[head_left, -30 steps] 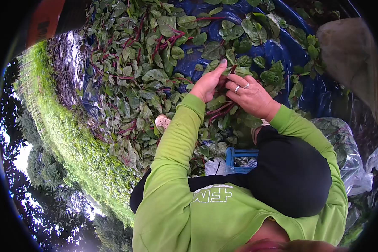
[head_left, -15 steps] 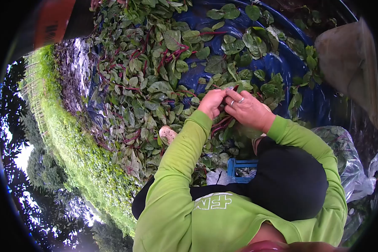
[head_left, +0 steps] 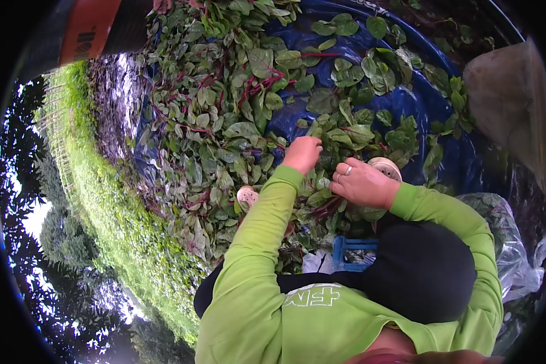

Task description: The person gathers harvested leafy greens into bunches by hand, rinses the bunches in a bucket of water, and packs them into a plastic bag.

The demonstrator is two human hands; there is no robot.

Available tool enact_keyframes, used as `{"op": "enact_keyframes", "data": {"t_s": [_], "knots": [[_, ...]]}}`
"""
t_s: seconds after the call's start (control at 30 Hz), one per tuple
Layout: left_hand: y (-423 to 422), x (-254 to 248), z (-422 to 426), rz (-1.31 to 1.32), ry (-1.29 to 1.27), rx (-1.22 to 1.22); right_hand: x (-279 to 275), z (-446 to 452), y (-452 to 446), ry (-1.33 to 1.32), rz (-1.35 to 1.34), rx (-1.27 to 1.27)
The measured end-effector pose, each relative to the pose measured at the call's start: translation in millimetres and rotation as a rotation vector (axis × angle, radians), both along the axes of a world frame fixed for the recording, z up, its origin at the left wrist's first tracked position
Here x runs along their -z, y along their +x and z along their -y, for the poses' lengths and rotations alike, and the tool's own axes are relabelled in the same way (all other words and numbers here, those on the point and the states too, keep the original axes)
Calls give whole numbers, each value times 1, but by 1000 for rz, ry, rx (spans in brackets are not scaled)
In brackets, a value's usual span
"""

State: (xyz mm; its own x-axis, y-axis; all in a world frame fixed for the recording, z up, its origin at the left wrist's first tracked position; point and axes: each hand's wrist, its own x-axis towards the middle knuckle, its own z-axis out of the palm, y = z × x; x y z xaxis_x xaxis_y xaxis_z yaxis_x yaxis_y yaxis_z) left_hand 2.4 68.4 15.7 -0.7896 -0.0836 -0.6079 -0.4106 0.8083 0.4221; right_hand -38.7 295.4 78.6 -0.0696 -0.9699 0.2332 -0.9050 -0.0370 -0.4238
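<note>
My left hand [head_left: 302, 154] is closed above the leaves, its fingers curled; what it may hold is too small to make out. Lower and to the right, my right hand [head_left: 365, 184], with a ring on a finger, is closed at a bunch of red-stemmed leaves [head_left: 327, 207], and the stems show below its fingertips. The hands are apart. Around them, loose green leaves with dark red stems [head_left: 252, 91] lie in a wide heap on a blue plastic sheet [head_left: 352, 45].
A blue crate [head_left: 356, 267] and white plastic [head_left: 317, 262] lie near my legs. At right are a clear bag of leaves [head_left: 497, 224] and a pale, worn container [head_left: 506, 91]. Part of another person's hand [head_left: 162, 6] shows at the top left. Light-coloured shoes touch the heap.
My hands were together at the red stems; my left hand has drawn away to the upper left, and my right hand has shifted down. More of the right shoe shows.
</note>
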Motion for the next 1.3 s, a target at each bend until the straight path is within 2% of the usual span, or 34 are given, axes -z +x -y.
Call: {"op": "enact_keyframes", "data": {"t_s": [0.03,0.07,0.1,0.13,0.17,0.2,0.23,0.27,0.3,0.37,0.43,0.57,0.67,0.7,0.8,0.87,0.9,1.0,1.03,1.07,1.13,1.17,1.27,1.3], "knots": [[-2,4,22,35,124,84,2,-1,-2,-9,6,9],[-12,-18,30,12,110,98,3,-2,-4,-20,9,19],[-34,-42,41,69,161,-141,4,-2,-5,-6,18,23],[-52,-39,59,83,207,-401,6,-3,-7,5,25,28],[-63,-22,83,-268,31,-426,7,-3,-7,18,36,34],[-71,-10,106,-684,-357,-212,7,-3,-7,38,47,29],[-80,-15,118,-631,-508,-270,7,-2,-8,57,52,24],[-83,9,142,-645,-687,-174,6,-1,-9,74,57,20],[-79,30,147,-559,-812,-179,5,-2,-10,62,58,32],[-84,35,144,-469,-855,-206,5,-3,-8,38,65,63],[-85,36,146,-459,-699,-252,6,-5,-8,53,76,72],[-65,33,128,-371,-472,-81,11,-5,-6,64,87,70],[-56,5,100,-434,-305,-14,12,-7,-4,104,101,101],[-58,1,98,-582,-244,0,11,-8,-2,105,94,118],[-102,-77,84,-164,55,-104,10,-12,1,112,88,144],[-129,-99,80,-126,382,-43,8,-12,-2,107,102,127],[-143,-106,77,-89,438,57,8,-12,-2,104,95,128],[-172,-96,67,-146,368,167,11,-10,0,118,88,142],[-178,-89,68,-400,242,278,11,-11,1,144,97,153],[-178,-79,67,-628,-44,202,11,-13,2,173,107,164],[-174,-68,72,-798,-399,102,12,-17,1,230,150,169],[-172,-62,72,-958,-333,30,12,-19,0,261,172,167],[-139,-59,49,-883,-48,-295,10,-20,-4,233,165,164],[-132,-50,39,-948,-45,-312,10,-20,-5,230,154,162]]}}
